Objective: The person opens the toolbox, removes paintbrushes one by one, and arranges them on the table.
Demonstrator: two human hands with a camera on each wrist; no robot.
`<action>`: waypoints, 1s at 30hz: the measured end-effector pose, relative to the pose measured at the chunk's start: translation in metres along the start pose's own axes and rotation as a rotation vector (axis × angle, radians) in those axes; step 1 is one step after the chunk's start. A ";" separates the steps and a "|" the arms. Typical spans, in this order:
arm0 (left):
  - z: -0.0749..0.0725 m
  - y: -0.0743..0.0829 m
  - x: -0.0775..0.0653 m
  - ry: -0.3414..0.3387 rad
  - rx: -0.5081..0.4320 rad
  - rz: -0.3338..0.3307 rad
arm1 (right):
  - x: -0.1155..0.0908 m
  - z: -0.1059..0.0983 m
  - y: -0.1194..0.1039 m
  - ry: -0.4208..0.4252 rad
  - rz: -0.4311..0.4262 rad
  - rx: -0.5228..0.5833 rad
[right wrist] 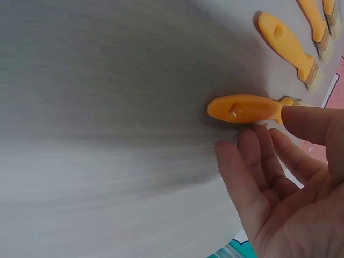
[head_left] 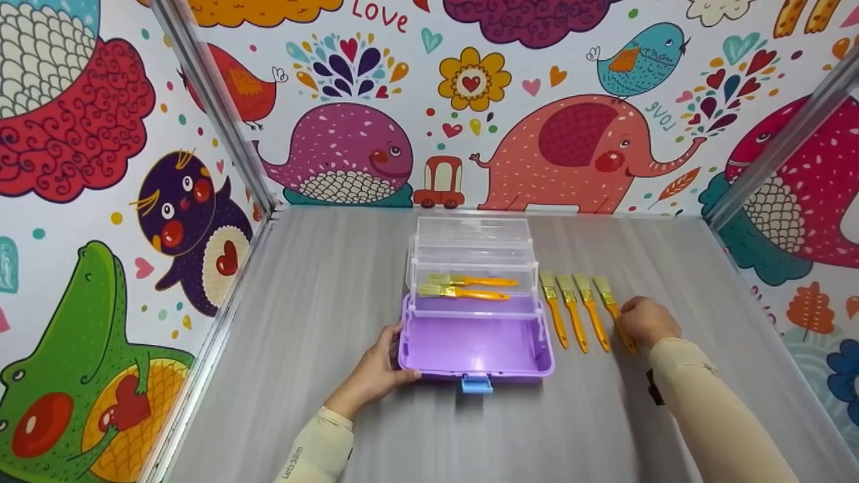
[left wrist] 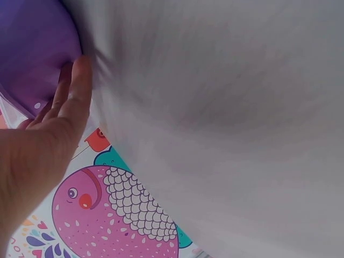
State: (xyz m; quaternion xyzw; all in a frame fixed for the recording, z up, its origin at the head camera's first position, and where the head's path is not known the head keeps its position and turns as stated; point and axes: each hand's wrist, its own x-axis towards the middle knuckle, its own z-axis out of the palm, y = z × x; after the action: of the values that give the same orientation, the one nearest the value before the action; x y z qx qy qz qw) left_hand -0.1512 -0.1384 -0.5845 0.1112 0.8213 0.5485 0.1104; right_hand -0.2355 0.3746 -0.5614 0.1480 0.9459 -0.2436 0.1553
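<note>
A purple storage box stands with its clear tiered trays raised at the back and a light blue latch at the front. My left hand holds the box's front left corner, thumb at the front and fingers along the side wall. Two paintbrushes with orange handles lie crosswise in the clear trays. To the right of the box, more paintbrushes lie side by side, bristles away from me. My right hand pinches the handle of the rightmost paintbrush between thumb and fingers, low over the table.
Three paintbrushes lie between the box and my right hand. Beneath everything is a grey wood-grain table. Printed cartoon panels wall it in at the back and sides, with metal posts at the corners.
</note>
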 end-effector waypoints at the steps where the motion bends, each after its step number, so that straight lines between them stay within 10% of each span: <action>1: 0.000 0.000 0.000 0.001 -0.001 0.001 | 0.000 -0.002 -0.001 -0.002 -0.001 -0.002; 10: 0.001 -0.001 -0.001 0.001 -0.015 0.007 | -0.004 -0.024 -0.022 0.031 -0.048 0.009; 30: 0.002 -0.004 0.001 0.000 -0.076 0.028 | -0.021 -0.033 -0.142 0.100 -0.480 0.068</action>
State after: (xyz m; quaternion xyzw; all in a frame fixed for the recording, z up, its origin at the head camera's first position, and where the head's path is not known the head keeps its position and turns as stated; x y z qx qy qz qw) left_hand -0.1514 -0.1375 -0.5889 0.1182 0.7982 0.5809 0.1067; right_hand -0.2740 0.2680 -0.4675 -0.0640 0.9517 -0.2974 0.0411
